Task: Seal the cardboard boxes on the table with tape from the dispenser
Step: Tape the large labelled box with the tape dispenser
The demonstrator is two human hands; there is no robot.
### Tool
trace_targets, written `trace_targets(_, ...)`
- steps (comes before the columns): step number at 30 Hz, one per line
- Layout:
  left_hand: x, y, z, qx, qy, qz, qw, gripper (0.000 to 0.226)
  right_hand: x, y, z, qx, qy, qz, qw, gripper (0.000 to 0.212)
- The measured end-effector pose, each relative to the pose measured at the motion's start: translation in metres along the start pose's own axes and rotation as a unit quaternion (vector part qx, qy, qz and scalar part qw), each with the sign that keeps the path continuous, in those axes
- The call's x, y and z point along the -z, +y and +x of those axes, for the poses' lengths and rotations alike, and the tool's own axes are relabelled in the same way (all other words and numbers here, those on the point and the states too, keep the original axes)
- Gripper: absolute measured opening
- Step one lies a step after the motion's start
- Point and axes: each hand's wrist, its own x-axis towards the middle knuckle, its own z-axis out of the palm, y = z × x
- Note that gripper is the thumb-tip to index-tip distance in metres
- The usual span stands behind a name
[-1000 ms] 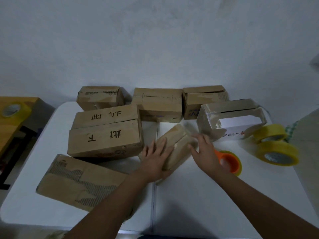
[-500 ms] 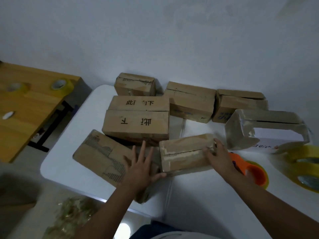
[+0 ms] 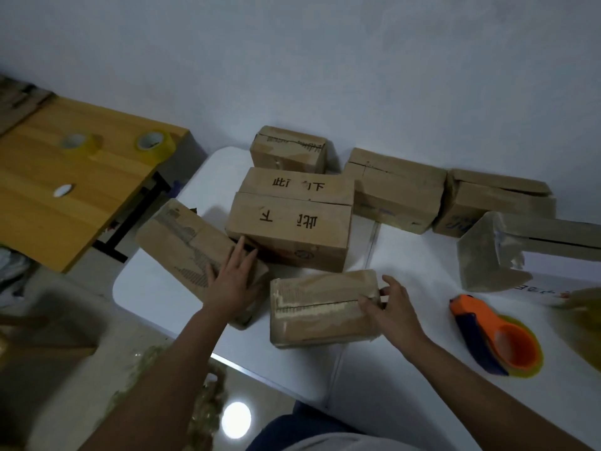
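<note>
A small cardboard box lies near the white table's front edge, its top seam showing old tape residue. My right hand grips its right end, fingers curled over the top edge. My left hand rests flat with spread fingers on a long flat cardboard box lying at an angle at the table's left corner. The orange and blue tape dispenser, loaded with yellow tape, lies on the table to the right of my right hand.
A large box with black characters sits behind the hands. Three more boxes line the wall, and an open white box stands at the right. A wooden table at left holds tape rolls. The floor shows below.
The small box has been turned and pulled toward the front edge. My left hand left it and now lies on the long flat box. The view has swung left.
</note>
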Motion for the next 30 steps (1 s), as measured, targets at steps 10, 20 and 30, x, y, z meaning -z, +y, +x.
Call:
trace_targets(10,0.007,0.004,0.025,0.034,0.161,-0.232,0.959,0.043,-0.025,-0.022,0.016,-0.006,0.009,-0.02,1.0,0.047)
trace_targets(20,0.046,0.025,0.089,0.153,0.159,-0.326,0.919,0.057,-0.002,-0.084,0.068,-0.013,-0.016,0.04,0.999,0.05)
trace_targets(30,0.055,0.067,0.094,0.095,0.135,-0.364,0.917,0.049,0.025,-0.062,0.044,0.001,0.091,0.135,0.987,0.029)
